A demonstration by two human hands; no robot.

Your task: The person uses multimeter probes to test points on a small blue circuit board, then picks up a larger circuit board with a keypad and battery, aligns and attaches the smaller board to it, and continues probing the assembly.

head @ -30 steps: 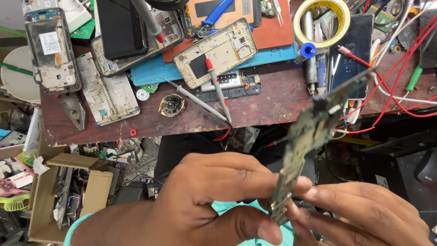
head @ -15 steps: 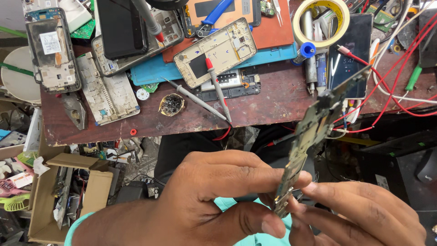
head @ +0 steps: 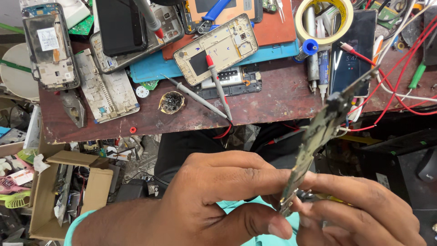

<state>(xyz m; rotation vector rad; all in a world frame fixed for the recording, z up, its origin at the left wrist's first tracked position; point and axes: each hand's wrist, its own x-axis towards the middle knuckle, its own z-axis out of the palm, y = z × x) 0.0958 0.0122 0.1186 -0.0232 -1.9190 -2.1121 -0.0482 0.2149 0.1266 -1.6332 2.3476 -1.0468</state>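
**Both hands pinching a bare circuit board below the cluttered surface**

The person is holding a long, narrow circuit board (head: 318, 141) edge-on, so its face is hardly showing and its parts are too small to make out. It is slanting up and to the right, its top end crossing in front of a dark phone (head: 353, 41) lying on the surface (head: 273, 102). The left hand (head: 205, 205) is clamping its fingers (head: 259, 175) on the board's lower end, thumb underneath. The right hand (head: 359, 209) is gripping the same end from the other side, though its fingertips are partly hidden behind the board and the hand is running off the bottom edge.

Beyond, a gutted phone frame (head: 216, 48) is lying on a blue mat (head: 150, 70) with a red-tipped probe (head: 218, 86) resting across it. A tape roll (head: 323, 20) is being cut off at the top edge. A cardboard box (head: 68, 191) is sitting on the floor at the left.
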